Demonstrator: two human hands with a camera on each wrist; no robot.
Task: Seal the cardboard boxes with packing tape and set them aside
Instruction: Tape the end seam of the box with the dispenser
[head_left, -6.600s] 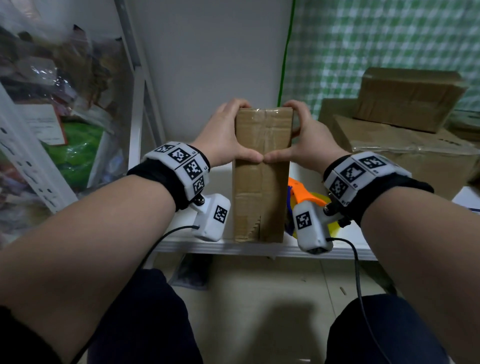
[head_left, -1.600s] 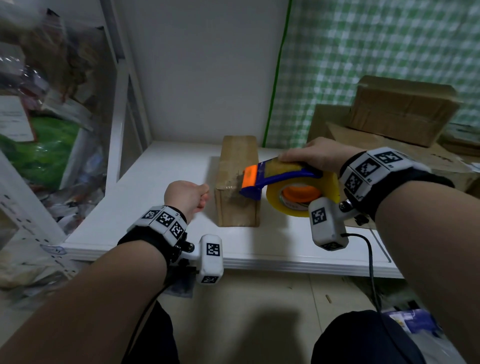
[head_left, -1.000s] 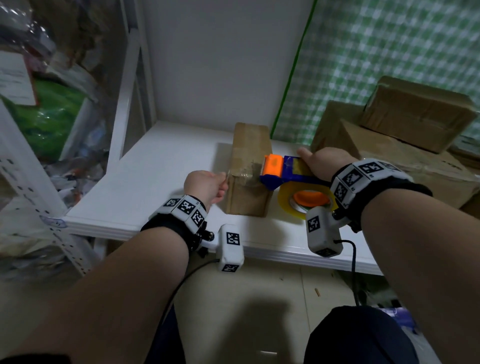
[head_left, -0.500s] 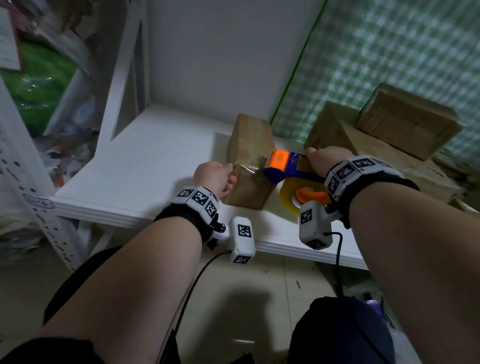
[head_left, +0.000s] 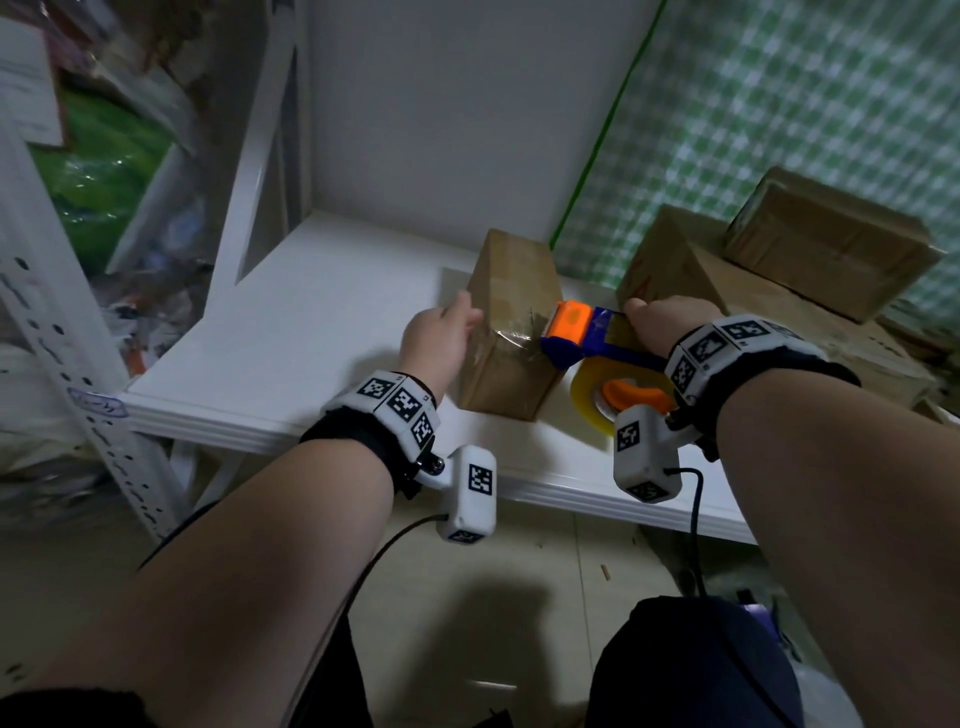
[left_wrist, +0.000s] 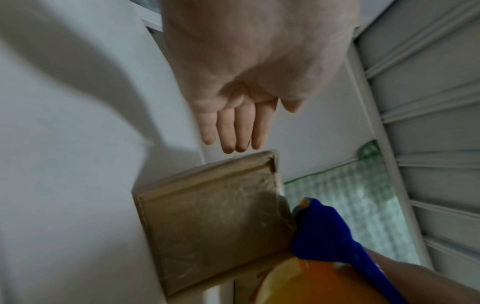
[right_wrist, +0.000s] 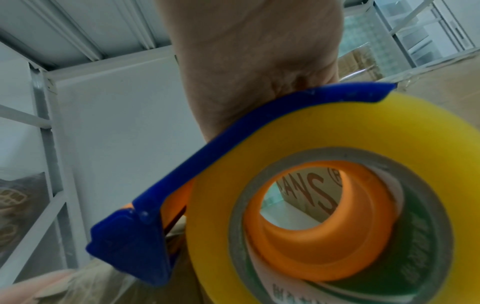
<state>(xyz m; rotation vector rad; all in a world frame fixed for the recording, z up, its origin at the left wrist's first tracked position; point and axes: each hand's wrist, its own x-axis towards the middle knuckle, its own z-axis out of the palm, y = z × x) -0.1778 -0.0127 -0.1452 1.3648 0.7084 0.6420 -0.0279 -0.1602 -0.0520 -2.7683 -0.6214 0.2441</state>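
Note:
A small cardboard box (head_left: 511, 364) lies on the white shelf (head_left: 311, 338), with clear tape (head_left: 511, 332) stretched over its near end. My left hand (head_left: 447, 332) is at the box's upper left edge. In the left wrist view its fingers (left_wrist: 233, 131) are straight, just beyond the box (left_wrist: 215, 214); contact is unclear. My right hand (head_left: 662, 322) grips the blue and orange tape dispenser (head_left: 576, 332), whose orange head presses on the box's top right edge. The yellow tape roll (head_left: 597, 400) hangs beside the box. The right wrist view shows the dispenser frame (right_wrist: 233, 139) and roll (right_wrist: 337, 205) close up.
Larger cardboard boxes (head_left: 727, 301) are stacked at the right, one (head_left: 831, 244) on top, before a green checked curtain (head_left: 779, 130). A white shelf upright (head_left: 260, 156) and plastic bags (head_left: 104, 156) stand at the left. The shelf's front edge (head_left: 311, 426) is near my wrists.
My left hand's fingers have gone from curled at the box's near left corner to straight, a little farther along its side. The dispenser stays on the box's right top edge.

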